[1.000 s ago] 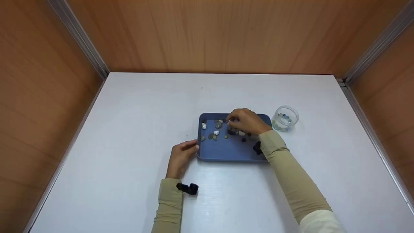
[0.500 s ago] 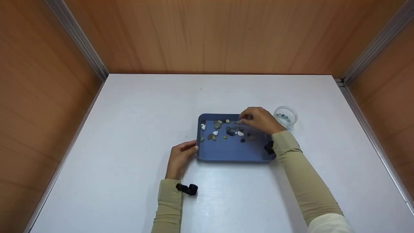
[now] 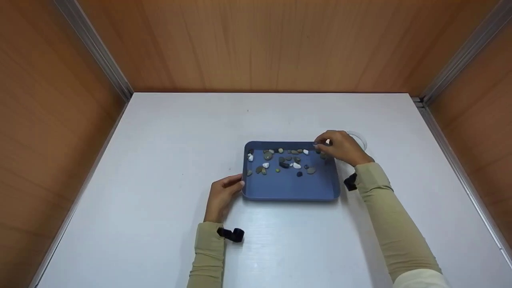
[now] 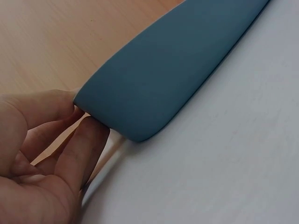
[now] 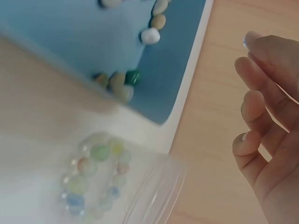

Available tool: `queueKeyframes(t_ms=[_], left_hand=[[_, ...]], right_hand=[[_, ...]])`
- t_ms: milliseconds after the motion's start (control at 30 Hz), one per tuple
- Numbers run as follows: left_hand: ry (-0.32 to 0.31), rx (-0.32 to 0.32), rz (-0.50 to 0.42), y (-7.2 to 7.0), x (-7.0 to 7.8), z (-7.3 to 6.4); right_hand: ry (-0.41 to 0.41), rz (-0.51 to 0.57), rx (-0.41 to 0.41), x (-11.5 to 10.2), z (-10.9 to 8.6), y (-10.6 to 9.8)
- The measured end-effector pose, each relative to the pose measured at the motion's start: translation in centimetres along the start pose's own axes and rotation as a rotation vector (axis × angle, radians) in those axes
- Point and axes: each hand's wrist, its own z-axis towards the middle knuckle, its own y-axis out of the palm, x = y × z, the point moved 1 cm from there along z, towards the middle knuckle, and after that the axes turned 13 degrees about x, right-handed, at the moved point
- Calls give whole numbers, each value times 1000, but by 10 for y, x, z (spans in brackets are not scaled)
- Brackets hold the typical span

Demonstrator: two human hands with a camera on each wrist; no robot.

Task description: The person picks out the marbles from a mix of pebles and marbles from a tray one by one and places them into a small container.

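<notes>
A blue tray with pebbles lies on the table. My left hand holds its left side; in the left wrist view, the fingers and thumb meet the tray wall. Over the tray's back right corner, my right hand pinches a small clear bluish marble between thumb and forefinger, most of it hidden. A dark green marble sits among pebbles in the tray corner. Partly covered by my right hand in the head view is a clear round jar, with several coloured marbles inside.
Grey, brown, black and white pebbles are spread over the back half of the tray. Wooden panels enclose the white table at the back and both sides.
My right hand has moved right along the tray's back edge, from the middle to the corner, uncovering pebbles and covering much of the jar. My left hand has stayed at the tray.
</notes>
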Motion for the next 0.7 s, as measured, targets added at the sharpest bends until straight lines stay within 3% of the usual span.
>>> queueKeyframes(t_ms=[167, 467, 700], left_hand=[[-6, -3, -7, 1, -1, 1], [5, 10, -10, 1, 0, 0], [23, 13, 41, 0, -1, 0]], right_hand=[[-8, -30, 23, 12, -6, -10], [52, -20, 49, 34, -20, -29], [62, -31, 56, 45, -27, -39]])
